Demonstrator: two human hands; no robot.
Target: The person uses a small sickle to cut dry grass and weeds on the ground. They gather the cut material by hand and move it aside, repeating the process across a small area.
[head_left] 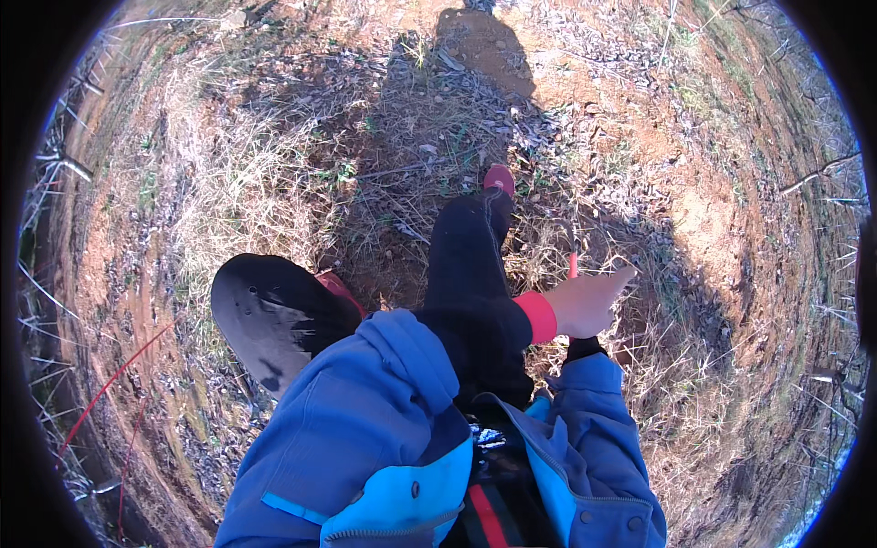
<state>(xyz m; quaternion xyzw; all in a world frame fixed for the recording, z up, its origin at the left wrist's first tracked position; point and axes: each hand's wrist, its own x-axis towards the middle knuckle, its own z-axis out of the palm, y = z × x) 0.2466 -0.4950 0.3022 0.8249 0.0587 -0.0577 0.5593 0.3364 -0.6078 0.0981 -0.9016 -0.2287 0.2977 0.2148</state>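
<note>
- Head view first: your right hand (589, 301) is out in front of your hip, palm turned down, with a red cuff (539, 317) at the wrist.
- Its fingers are loosely curled around a thin red stick-like thing (573, 265) that pokes up just above the knuckles; only the short tip shows, so you cannot tell what it is. One finger points out to the right, so the grip looks light, probably just enough to carry the piece while you walk.
- Your left hand is not visible at all. The blue jacket sleeve (365, 411) runs up toward a black rounded flat object (265, 315) at your left side, which hides whatever the hand is doing, so you cannot tell whether it grips or hangs free.
- Beyond the hands, your black trouser leg (470, 274) steps forward, ending in a red shoe toe (499, 178).
- Around you lies dry grass (237, 183) and bare reddish soil (694, 210), with your shadow (475, 64) stretching ahead.
- A thin red line (110, 384) trails over the ground at lower left, well apart from both hands.
</note>
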